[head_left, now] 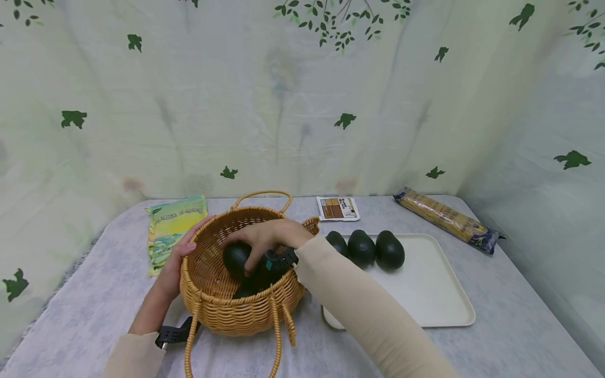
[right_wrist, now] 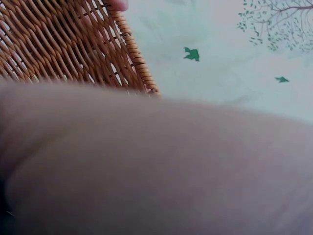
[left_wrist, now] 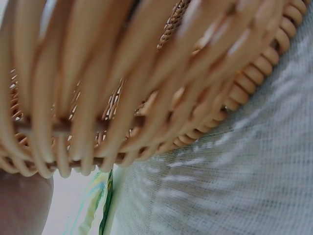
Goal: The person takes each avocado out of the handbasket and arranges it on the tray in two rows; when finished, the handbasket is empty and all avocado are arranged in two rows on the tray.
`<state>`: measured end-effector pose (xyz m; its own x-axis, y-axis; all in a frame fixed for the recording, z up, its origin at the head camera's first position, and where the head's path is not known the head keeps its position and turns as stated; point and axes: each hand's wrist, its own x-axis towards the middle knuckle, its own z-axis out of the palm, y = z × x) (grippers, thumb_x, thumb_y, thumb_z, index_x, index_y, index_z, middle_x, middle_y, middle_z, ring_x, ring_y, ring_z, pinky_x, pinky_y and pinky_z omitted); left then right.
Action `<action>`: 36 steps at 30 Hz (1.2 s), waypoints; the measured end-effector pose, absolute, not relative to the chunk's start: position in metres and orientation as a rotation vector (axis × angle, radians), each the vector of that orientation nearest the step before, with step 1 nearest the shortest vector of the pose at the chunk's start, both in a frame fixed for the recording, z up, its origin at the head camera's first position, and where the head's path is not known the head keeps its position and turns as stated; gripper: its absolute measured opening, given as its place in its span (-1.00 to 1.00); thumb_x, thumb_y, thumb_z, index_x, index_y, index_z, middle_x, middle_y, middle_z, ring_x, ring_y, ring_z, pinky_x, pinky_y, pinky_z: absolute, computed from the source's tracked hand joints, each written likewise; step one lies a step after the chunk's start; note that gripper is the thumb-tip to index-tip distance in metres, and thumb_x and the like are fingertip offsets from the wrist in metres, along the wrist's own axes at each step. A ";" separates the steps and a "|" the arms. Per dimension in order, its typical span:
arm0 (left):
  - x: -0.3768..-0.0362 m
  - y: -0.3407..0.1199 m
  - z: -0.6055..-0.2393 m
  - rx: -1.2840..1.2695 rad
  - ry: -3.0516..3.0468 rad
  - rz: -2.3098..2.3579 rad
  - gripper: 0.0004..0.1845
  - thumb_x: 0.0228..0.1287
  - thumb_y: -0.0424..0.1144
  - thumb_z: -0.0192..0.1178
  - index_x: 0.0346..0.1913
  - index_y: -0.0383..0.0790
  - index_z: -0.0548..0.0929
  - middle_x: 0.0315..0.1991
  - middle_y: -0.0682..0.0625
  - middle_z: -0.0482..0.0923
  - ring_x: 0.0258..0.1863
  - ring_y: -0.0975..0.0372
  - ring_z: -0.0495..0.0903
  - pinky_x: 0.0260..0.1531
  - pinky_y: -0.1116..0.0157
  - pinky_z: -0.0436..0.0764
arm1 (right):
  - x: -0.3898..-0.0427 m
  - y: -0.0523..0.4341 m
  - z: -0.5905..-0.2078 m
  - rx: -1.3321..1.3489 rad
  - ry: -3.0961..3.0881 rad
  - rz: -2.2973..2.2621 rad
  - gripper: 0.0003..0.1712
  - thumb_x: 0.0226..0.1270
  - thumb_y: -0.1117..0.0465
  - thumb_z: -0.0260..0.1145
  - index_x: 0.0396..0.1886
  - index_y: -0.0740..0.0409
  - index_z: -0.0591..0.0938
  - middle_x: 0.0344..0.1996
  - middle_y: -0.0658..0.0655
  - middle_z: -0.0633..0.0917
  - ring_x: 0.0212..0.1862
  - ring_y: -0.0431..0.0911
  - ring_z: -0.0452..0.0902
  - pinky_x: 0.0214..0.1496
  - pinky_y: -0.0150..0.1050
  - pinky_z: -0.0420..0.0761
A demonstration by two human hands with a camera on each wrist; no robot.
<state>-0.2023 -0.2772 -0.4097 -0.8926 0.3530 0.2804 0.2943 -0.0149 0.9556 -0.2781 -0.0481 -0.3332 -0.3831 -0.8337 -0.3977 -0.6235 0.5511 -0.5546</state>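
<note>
Head view: right sleeve [head_left: 364, 304] partly hides tray [head_left: 425, 294] beside basket [head_left: 236, 318].

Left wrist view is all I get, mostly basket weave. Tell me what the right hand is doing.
Observer: The right hand is down inside the basket, gripping a dark avocado.
Operator: Report what lies just right of the basket.
Observer: A white tray, with three more avocados visible at its far left; the sleeve crosses in front, so I can't rule out others.
Operator: Name whatever lies farthest right.
Observer: A long packet with dark ends, lying at a slant beyond the tray.
</note>
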 end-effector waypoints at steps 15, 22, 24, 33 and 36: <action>-0.204 -0.277 -0.409 0.732 2.173 2.084 -0.33 0.57 -0.09 -0.40 0.67 -0.11 0.00 0.51 0.17 0.16 0.43 0.37 0.25 0.25 0.45 0.40 | -0.270 -0.034 -0.304 -1.189 2.187 -0.527 -0.08 0.27 0.03 0.46 0.60 -0.23 0.29 0.38 -0.04 0.42 0.16 -0.20 0.48 0.09 -0.31 0.56; -0.203 -0.277 -0.410 0.725 2.167 2.082 -0.34 0.56 -0.09 -0.40 0.67 -0.08 0.03 0.49 0.15 0.18 0.41 0.35 0.27 0.24 0.43 0.42 | -0.264 -0.019 -0.302 -1.210 2.136 -0.658 -0.11 0.28 0.05 0.45 0.58 -0.25 0.31 0.39 -0.09 0.40 0.18 -0.21 0.47 0.11 -0.30 0.56; -0.203 -0.277 -0.410 0.727 2.166 2.088 -0.34 0.56 -0.10 -0.40 0.67 -0.08 0.03 0.50 0.15 0.18 0.42 0.35 0.27 0.25 0.43 0.41 | -0.264 -0.016 -0.303 -1.210 2.121 -0.700 -0.11 0.27 0.06 0.45 0.58 -0.25 0.32 0.40 -0.10 0.39 0.19 -0.21 0.47 0.12 -0.30 0.57; -0.203 -0.278 -0.411 0.736 2.147 2.098 -0.34 0.56 -0.10 -0.41 0.67 -0.08 0.03 0.49 0.17 0.19 0.42 0.34 0.27 0.25 0.43 0.40 | -0.258 -0.005 -0.304 -1.258 2.064 -0.858 -0.10 0.30 0.06 0.44 0.60 -0.21 0.28 0.45 -0.06 0.36 0.25 -0.19 0.44 0.17 -0.28 0.56; -0.203 -0.278 -0.411 0.734 2.144 2.098 -0.34 0.56 -0.10 -0.40 0.67 -0.07 0.03 0.49 0.15 0.19 0.41 0.35 0.27 0.25 0.43 0.40 | -0.256 -0.002 -0.304 -1.284 2.056 -0.881 -0.13 0.32 0.05 0.44 0.58 -0.20 0.30 0.44 -0.03 0.38 0.23 -0.18 0.46 0.18 -0.26 0.55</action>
